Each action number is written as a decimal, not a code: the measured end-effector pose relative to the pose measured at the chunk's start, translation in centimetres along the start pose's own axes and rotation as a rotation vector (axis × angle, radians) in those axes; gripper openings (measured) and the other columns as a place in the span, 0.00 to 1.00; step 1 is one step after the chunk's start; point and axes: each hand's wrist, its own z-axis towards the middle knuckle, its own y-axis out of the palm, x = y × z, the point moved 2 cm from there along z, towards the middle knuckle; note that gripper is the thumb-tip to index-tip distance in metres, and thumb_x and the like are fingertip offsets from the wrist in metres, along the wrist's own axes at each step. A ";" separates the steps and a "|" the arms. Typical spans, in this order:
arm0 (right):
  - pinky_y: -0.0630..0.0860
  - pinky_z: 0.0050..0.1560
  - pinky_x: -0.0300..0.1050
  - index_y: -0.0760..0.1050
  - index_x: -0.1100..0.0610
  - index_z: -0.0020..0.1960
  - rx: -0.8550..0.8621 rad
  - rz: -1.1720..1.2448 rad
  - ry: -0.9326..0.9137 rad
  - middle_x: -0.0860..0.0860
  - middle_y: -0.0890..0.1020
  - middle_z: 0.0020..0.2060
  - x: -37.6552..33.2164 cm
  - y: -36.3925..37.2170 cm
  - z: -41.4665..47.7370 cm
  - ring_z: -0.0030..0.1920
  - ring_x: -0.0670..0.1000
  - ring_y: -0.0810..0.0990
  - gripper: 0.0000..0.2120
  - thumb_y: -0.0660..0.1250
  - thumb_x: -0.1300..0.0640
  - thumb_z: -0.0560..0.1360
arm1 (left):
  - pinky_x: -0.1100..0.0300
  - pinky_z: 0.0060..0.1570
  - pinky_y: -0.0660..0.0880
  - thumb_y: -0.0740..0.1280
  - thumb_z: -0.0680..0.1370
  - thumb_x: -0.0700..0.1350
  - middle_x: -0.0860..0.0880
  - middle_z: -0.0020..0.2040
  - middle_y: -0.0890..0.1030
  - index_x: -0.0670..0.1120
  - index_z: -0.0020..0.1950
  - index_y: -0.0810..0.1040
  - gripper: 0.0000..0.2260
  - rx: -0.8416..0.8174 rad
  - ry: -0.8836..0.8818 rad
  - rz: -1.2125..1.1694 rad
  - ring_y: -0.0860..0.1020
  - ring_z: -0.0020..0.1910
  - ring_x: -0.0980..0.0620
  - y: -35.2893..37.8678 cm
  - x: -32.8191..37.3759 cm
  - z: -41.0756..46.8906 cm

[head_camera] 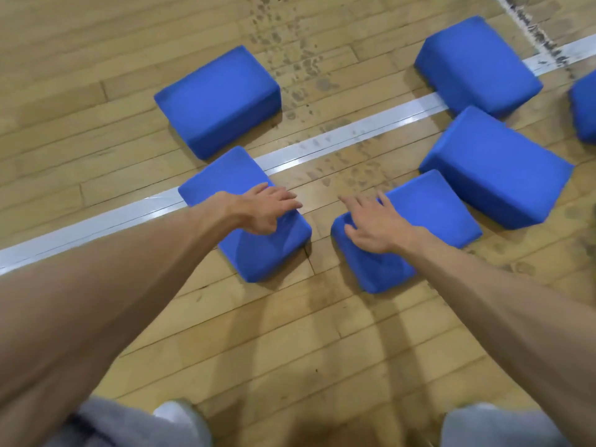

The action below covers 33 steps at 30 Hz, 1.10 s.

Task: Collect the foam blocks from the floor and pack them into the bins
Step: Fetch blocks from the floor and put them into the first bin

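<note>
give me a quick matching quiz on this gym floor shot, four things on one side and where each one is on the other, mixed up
Things:
1 left hand
2 right hand
3 white line
4 rightmost block

Places:
a on the near right block
b cut off by the picture's edge
c on the near left block
d slanting across the wood floor

Pairs: 1-c, 2-a, 3-d, 4-b

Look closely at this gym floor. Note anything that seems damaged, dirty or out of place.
A trail of dark smudges crosses the wooden floor and the white line. A second painted line at top right looks chipped. The blue blocks lie scattered at mixed angles.
</note>
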 end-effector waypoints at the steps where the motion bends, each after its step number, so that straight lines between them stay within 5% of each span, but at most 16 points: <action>1: 0.45 0.75 0.59 0.53 0.54 0.76 -0.036 -0.017 -0.015 0.54 0.63 0.73 0.3 0.3 0.3 0.74 0.55 0.60 0.28 0.55 0.52 0.78 | 0.52 0.74 0.42 0.62 0.76 0.39 0.50 0.79 0.50 0.51 0.78 0.50 0.35 -0.049 -0.011 0.062 0.47 0.77 0.51 -0.4 0.0 0.8; 4: 0.44 0.75 0.61 0.54 0.53 0.76 -0.137 -0.142 -0.056 0.51 0.60 0.75 0.8 0.1 0.8 0.75 0.53 0.56 0.32 0.58 0.49 0.74 | 0.49 0.74 0.39 0.71 0.73 0.49 0.51 0.79 0.47 0.52 0.79 0.44 0.44 -0.176 0.016 0.269 0.42 0.78 0.50 -1.1 0.7 2.1; 10: 0.48 0.72 0.56 0.43 0.50 0.78 -0.214 -0.173 -0.077 0.53 0.58 0.75 1.8 -0.2 1.3 0.73 0.57 0.57 0.44 0.64 0.48 0.70 | 0.43 0.75 0.39 0.74 0.70 0.52 0.50 0.74 0.63 0.54 0.78 0.48 0.46 -0.274 0.109 0.419 0.52 0.77 0.48 -0.6 1.3 4.2; 16: 0.55 0.68 0.57 0.62 0.49 0.72 -0.321 -0.209 -0.014 0.53 0.73 0.66 3.2 -0.9 1.9 0.67 0.58 0.67 0.36 0.66 0.34 0.69 | 0.49 0.73 0.54 0.73 0.69 0.58 0.49 0.67 0.67 0.50 0.76 0.56 0.42 -0.210 0.140 0.453 0.66 0.67 0.48 -1.1 1.6 4.3; 21: 0.66 0.61 0.54 0.67 0.52 0.58 -0.336 0.120 0.141 0.49 0.78 0.52 4.1 0.2 0.0 0.52 0.54 0.75 0.33 0.65 0.28 0.66 | 0.48 0.63 0.68 0.67 0.64 0.72 0.51 0.57 0.69 0.53 0.69 0.64 0.40 -0.241 -0.098 0.142 0.69 0.58 0.46 0.5 0.0 3.0; 27: 0.74 0.43 0.48 0.68 0.52 0.40 -0.326 0.421 0.303 0.49 0.80 0.41 5.0 2.1 -2.1 0.44 0.52 0.80 0.36 0.72 0.25 0.48 | 0.51 0.52 0.71 0.71 0.71 0.61 0.49 0.57 0.67 0.51 0.63 0.68 0.26 -0.151 -0.170 -0.329 0.72 0.53 0.47 1.6 1.2 1.3; 33: 0.79 0.51 0.52 0.74 0.54 0.52 -0.290 0.477 0.240 0.48 0.82 0.46 2.4 0.6 -2.3 0.45 0.50 0.82 0.35 0.77 0.34 0.54 | 0.46 0.57 0.75 0.72 0.72 0.54 0.44 0.55 0.78 0.52 0.65 0.62 0.27 -0.325 -0.164 -0.447 0.78 0.54 0.43 3.2 2.6 1.7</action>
